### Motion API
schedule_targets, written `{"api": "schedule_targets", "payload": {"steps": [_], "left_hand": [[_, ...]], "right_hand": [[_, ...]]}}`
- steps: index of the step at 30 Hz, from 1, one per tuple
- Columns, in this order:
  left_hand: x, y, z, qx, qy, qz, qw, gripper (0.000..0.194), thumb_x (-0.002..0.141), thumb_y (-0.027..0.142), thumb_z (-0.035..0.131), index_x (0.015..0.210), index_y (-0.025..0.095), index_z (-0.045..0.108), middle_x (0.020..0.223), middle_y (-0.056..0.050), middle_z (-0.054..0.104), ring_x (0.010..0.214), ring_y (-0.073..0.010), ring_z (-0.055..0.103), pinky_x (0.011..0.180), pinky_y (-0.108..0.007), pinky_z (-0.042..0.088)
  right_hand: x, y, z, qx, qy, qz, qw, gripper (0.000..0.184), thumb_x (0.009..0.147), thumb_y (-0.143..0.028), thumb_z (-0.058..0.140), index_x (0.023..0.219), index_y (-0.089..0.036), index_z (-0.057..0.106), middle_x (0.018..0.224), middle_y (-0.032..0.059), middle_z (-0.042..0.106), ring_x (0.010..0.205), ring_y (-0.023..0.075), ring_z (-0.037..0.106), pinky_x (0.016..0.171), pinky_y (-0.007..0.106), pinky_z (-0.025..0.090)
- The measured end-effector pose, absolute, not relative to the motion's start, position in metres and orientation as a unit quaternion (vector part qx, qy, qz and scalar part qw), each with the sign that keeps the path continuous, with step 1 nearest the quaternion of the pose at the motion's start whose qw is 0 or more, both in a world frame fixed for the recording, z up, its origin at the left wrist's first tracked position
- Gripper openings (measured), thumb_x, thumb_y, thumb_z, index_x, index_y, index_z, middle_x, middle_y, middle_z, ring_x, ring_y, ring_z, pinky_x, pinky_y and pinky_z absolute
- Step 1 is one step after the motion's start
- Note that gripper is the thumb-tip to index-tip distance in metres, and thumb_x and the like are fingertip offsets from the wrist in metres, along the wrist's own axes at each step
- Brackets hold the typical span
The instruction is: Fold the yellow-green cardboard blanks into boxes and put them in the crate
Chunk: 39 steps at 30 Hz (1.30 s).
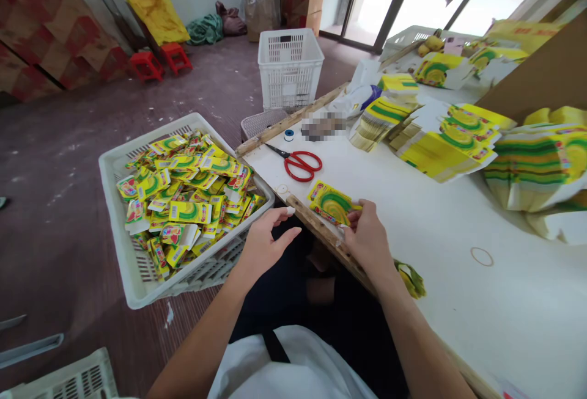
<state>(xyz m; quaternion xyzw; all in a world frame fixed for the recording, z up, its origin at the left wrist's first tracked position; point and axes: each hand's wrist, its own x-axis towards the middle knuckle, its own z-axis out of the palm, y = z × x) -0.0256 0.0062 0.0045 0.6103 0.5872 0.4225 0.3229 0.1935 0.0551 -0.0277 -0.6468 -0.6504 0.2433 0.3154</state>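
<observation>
My right hand (367, 234) grips the near right end of a yellow and green printed carton (334, 202), just over the table's wooden edge. The carton looks flat, with a green ring design on its face. My left hand (270, 237) hangs in the air between the table and a white crate (132, 292), thumb and fingers apart, nothing held. Many small yellow cartons (190, 211) lie heaped in that crate, some with white flaps sticking out. Red-handled scissors (300, 164) rest on the table beyond my hands. Under my right forearm a crumpled yellow-green piece (410, 278) shows.
Stacks of flat yellow cartons (449, 142) stand across the table's far side. A small blue-white spool (288, 135) and a rubber band (482, 256) lie on the tabletop (458, 313). Another white crate (291, 69) stands on the floor ahead. Two red stools (147, 66) are by the wall.
</observation>
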Motion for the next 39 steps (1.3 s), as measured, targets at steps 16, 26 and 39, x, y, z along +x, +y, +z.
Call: {"api": "schedule_targets", "payload": {"steps": [16,26,39], "left_hand": [[-0.006,0.004,0.008,0.57,0.495,0.498,0.426,0.088,0.06,0.048,0.089,0.134,0.022,0.051,0.132,-0.015,0.062,0.113,-0.0309,0.064,0.094,-0.045,0.055],[0.009,-0.002,0.028,0.466,0.418,0.584,0.517,0.031,0.088,0.05,0.062,0.091,0.022,0.074,0.098,-0.009,0.074,0.109,-0.0274,0.067,0.105,-0.042,0.049],[0.027,0.006,0.036,0.204,0.417,0.725,0.509,0.053,0.058,0.067,0.081,0.074,0.018,0.068,0.074,-0.006,0.069,0.079,-0.0222,0.069,0.068,-0.031,0.058]], "right_hand": [[0.179,0.04,0.005,-0.478,-0.51,0.374,0.61,0.047,0.069,-0.018,0.075,0.107,-0.025,0.049,0.084,-0.0027,0.059,0.077,0.0146,0.061,0.072,0.03,0.052],[0.153,0.01,0.02,-0.362,-0.627,0.514,0.461,0.036,0.08,-0.008,0.059,0.109,-0.026,0.049,0.084,-0.0024,0.059,0.07,0.0121,0.061,0.059,0.024,0.051],[0.141,0.0,0.027,-0.328,-0.66,0.524,0.426,0.034,0.08,-0.004,0.052,0.105,-0.026,0.052,0.088,-0.0013,0.063,0.075,0.0115,0.06,0.071,0.026,0.052]]}}
